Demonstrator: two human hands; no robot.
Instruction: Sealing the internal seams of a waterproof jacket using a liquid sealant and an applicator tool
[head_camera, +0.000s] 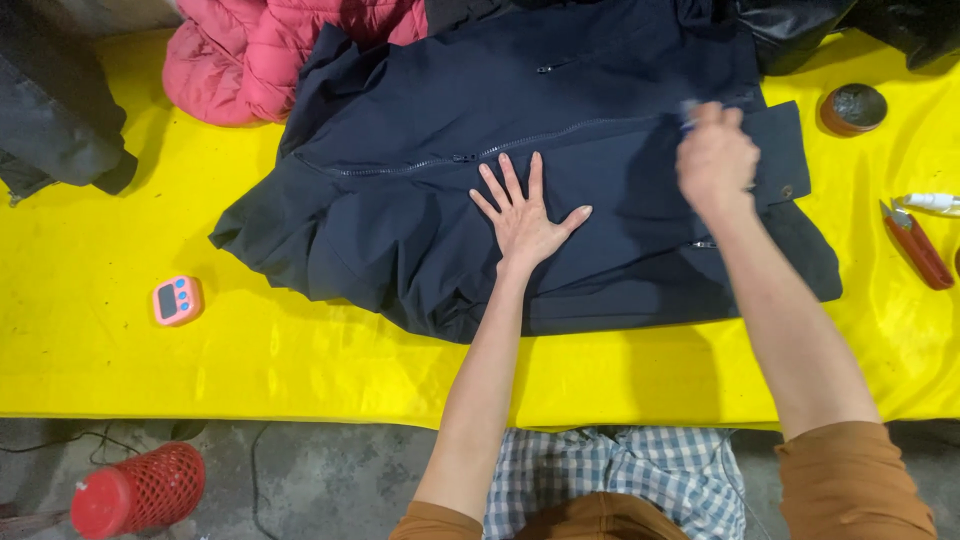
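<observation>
Two hands work a navy jacket (560, 200) spread on the yellow counter (150, 370): left hand (525, 215) pressed flat and open, right hand (715, 160) clenched, perhaps pinching something small at its zipper.

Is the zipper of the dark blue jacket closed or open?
Closed, where visible: the zipper runs as one joined line across the jacket, until the right hand hides it.

You stand at a table (100, 370) covered in bright yellow sheeting. Below its edge you see a grey concrete floor (320, 480), evenly lit and scuffed.
</observation>
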